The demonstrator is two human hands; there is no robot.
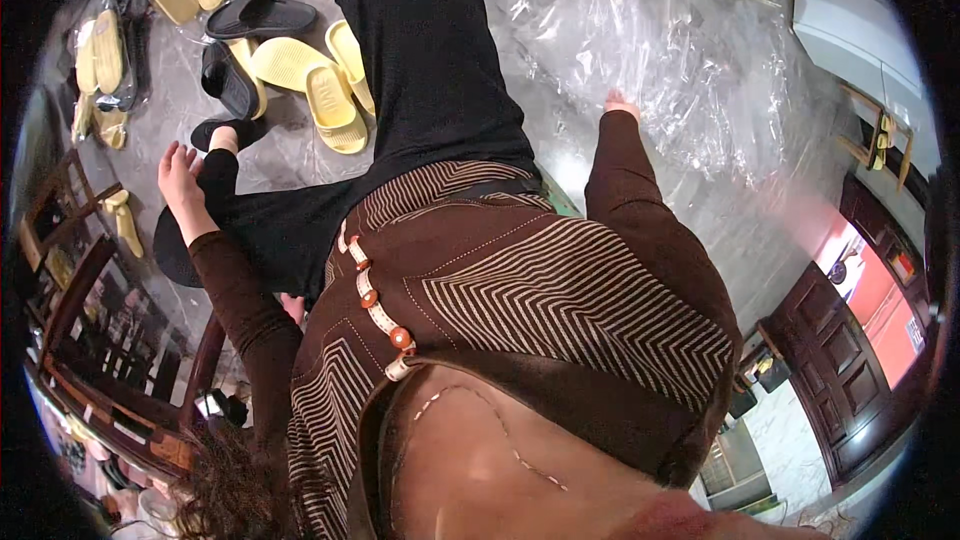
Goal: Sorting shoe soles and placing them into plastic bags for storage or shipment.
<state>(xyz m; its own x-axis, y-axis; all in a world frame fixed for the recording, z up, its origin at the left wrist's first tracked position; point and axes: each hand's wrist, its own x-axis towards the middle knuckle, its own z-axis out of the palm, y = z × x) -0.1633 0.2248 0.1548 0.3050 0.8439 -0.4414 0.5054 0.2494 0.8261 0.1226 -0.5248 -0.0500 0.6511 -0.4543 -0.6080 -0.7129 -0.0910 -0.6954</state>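
- I am watching the left hand (pixel 180 178) hanging open with fingers spread, holding nothing, just above a black slipper (pixel 222 130) on the grey floor (pixel 290 155).
- To do this well, I judge the hand should be closing on one slipper by its strap or edge, keeping clear of the yellow slippers (pixel 310 85) lying just beside.
- More slippers, some bagged in clear plastic (pixel 100 60), are lying further left near a dark wooden chair (pixel 70 270).
- The black trouser leg (pixel 420 60) is running up the middle, hiding part of the pile.
- I am seeing the right hand (pixel 620 102) only partly past its brown sleeve (pixel 640 210); it is resting on or just over a sheet of clear plastic film (pixel 680 60), and I cannot tell how open it is.
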